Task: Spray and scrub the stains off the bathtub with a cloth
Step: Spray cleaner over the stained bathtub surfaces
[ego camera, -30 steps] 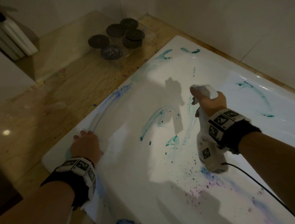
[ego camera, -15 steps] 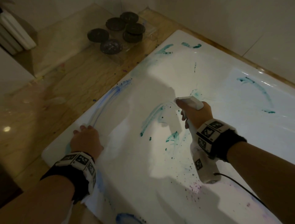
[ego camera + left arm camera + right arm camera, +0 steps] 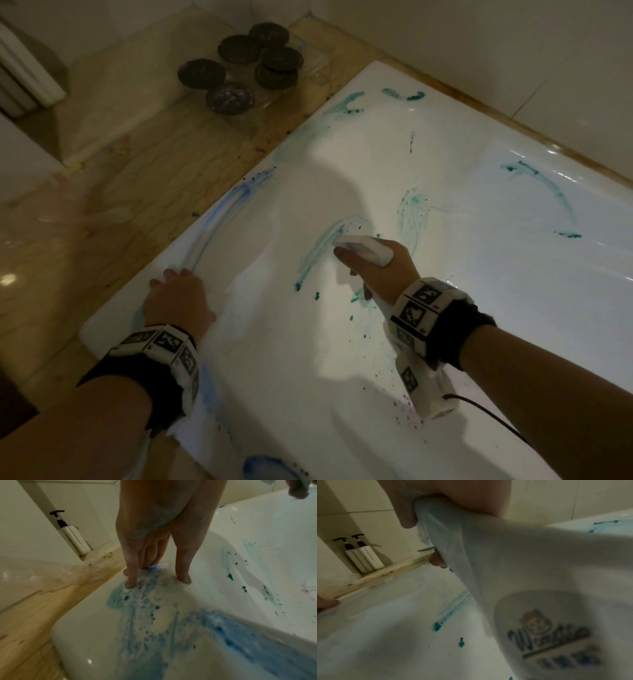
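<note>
Presently, as observed from left to right:

Pump bottles (image 3: pixel 364 557): two white, black-topped, standing upright side by side in a wall recess at far left.
Ledge (image 3: pixel 113 212): tan stone surround beside the tub; a clear tray (image 3: pixel 308 73) on it carries six dark round discs (image 3: pixel 230 97).
Left hand (image 3: pixel 178 301): planted on the near left rim of the bathtub (image 3: pixel 479 274), fingers (image 3: pixel 131 573) straight and slightly spread, tips pressing a wet blue smear (image 3: pixel 145 601). It holds nothing.
Cloth: cannot be identified in any view.
Blue streak (image 3: pixel 219 219): curved, running along the rim ahead of the left hand.
Teal stains (image 3: pixel 322 246): smears and spots across the tub's inner slope.
Right hand (image 3: pixel 376 270): over the tub interior, fingers wrapped round the neck of a white spray bottle (image 3: pixel 364 250), forefinger at the trigger area; nozzle aimed at the teal smear just ahead.
Far-wall marks (image 3: pixel 544 185): further teal streaks at right, well apart from both hands.
</note>
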Available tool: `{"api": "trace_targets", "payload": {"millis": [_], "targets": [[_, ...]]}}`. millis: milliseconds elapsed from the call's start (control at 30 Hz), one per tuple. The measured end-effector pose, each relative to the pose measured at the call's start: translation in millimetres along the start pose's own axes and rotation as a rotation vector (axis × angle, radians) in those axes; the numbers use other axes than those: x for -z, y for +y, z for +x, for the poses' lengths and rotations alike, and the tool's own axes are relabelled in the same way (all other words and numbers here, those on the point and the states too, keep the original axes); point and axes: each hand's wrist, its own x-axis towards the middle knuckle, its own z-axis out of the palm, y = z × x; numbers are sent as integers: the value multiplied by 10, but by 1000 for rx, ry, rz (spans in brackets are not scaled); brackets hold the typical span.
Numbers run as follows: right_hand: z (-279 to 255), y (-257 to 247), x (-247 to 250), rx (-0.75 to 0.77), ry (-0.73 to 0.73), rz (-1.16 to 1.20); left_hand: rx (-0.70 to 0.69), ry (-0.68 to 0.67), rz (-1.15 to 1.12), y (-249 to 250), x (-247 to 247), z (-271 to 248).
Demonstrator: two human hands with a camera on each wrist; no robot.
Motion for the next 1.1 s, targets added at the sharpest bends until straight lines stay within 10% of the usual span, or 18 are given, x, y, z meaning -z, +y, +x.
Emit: {"api": "trace_targets", "payload": {"millis": [500, 800, 1100], "targets": [[-218, 95, -237, 54, -227, -94, -16, -31, 36, 30, 37, -5], [-900, -43, -384, 337, -477, -524, -85, 82, -598, -372, -266, -696], [-1413, -3, -451, 213, -746, -559, -69, -21, -680, -230, -960, -1418]]}}
